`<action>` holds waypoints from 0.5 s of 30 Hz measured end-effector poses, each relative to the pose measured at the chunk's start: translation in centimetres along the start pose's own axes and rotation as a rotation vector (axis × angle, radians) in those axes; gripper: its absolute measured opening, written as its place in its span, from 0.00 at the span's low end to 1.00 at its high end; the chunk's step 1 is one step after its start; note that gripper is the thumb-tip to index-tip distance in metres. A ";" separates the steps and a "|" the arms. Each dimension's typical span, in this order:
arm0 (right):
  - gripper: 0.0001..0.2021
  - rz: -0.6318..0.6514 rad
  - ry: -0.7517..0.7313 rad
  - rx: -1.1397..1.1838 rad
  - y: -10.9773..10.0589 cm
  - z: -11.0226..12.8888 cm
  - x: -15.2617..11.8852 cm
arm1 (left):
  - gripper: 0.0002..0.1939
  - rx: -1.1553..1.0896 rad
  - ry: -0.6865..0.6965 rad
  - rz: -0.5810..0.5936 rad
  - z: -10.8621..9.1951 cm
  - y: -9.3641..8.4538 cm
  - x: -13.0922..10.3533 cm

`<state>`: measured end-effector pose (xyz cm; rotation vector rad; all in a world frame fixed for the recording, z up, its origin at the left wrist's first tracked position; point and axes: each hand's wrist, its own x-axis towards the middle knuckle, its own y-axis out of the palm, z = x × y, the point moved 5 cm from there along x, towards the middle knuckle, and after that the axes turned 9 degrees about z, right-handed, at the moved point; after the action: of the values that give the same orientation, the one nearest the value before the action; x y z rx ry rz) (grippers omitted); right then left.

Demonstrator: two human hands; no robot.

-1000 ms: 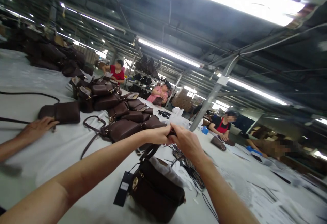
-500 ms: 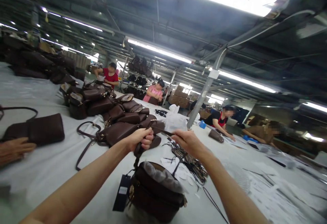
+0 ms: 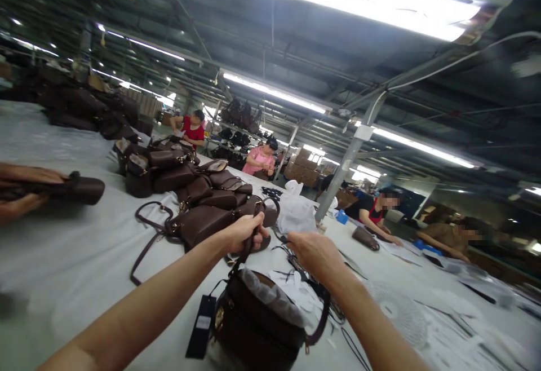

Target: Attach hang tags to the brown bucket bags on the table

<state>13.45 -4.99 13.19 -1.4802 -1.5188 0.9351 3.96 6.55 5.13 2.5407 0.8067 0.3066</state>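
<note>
A dark brown handbag (image 3: 257,320) stands on the white table directly before me, its top open with clear plastic stuffing (image 3: 270,297) showing inside. From its left side hangs a black tag (image 3: 201,326). My left hand (image 3: 249,231) is closed around the bag's strap (image 3: 243,258) above the left side. To its right, my right hand (image 3: 310,250) pinches another part of the strap, which arches up between the two hands. Another stretch of strap curves down to the bag's right side.
Brown handbags (image 3: 203,224) lie heaped behind my hands. A co-worker's hands (image 3: 34,182) hold a brown bag at the left. Thin straps and cords (image 3: 333,303), a white plastic bag (image 3: 296,207) and a brown pouch (image 3: 366,238) lie about the table. Several people work farther back.
The strap between my hands has gone from stretched to a loose arch, and a loop now hangs at the bag's right. The co-worker at left has raised and turned their bag.
</note>
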 end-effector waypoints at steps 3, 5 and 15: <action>0.09 -0.025 -0.108 0.008 0.2 1.2 0.1 | 0.18 -0.032 -0.014 -0.055 0.6 0.6 0.5; 0.12 -0.030 -0.166 0.007 0.7 2.2 0.1 | 0.19 -0.131 -0.056 -0.047 1.0 0.9 0.8; 0.06 0.088 -0.188 0.251 2.7 1.5 -0.9 | 0.21 -0.189 0.036 -0.113 -0.3 -2.3 0.9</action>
<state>13.22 -5.71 10.08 -1.3164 -1.4144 1.2978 3.51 8.85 4.35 2.3111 0.8869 0.3737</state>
